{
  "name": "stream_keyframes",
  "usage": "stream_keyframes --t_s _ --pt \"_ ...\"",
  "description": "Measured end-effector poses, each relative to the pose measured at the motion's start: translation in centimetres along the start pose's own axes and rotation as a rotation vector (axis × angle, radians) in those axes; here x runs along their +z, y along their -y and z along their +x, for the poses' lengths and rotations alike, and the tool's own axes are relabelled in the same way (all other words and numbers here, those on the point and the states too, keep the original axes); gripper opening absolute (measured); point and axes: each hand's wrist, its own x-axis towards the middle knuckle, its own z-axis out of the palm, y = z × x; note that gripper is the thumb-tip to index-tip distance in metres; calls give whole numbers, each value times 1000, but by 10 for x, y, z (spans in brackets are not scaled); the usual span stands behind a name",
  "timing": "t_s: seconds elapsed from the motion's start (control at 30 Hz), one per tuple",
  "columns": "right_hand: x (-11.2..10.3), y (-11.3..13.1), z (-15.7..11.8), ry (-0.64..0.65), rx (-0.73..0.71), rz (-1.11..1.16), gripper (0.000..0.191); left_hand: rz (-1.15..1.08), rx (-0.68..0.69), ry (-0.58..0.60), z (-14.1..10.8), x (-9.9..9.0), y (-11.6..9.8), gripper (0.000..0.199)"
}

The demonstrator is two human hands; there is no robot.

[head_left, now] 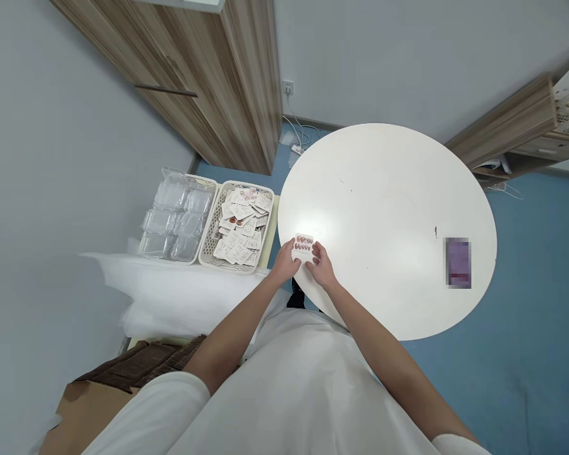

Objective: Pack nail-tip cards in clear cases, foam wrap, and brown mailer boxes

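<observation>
A small white card [304,245] with two rows of reddish-brown, nail-shaped pieces is held over the near left edge of the round white table [384,202]. My left hand [285,262] grips its left side between thumb and fingers. On the card's right side, my right hand [321,265] has curled fingers against the edge, with the thumb near the lower corner. To the left, a white basket [270,208] holds many similar printed cards [239,237].
Beside that basket, another one [211,212] carries clear plastic packs [171,218]. White wrapping [171,291] and a cardboard box [85,411] lie nearer me at left. A blurred purple item [458,262] rests on the table's right. A wooden cabinet [218,76] stands behind.
</observation>
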Motion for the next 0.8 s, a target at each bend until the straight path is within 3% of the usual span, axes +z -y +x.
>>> stream_keyframes --t_s 0.3,0.53,0.67,0.8 --pt "-12 0 -4 32 0 14 75 -94 -25 -130 -4 12 8 62" --pt "-30 5 -12 175 -24 -15 83 -65 -90 -209 -15 22 3 60" --pt "-47 9 -26 240 2 -38 80 -44 -161 -249 -32 28 -3 56" --pt "-64 -1 -38 244 13 -42 71 -39 -226 -279 -65 40 -2 50"
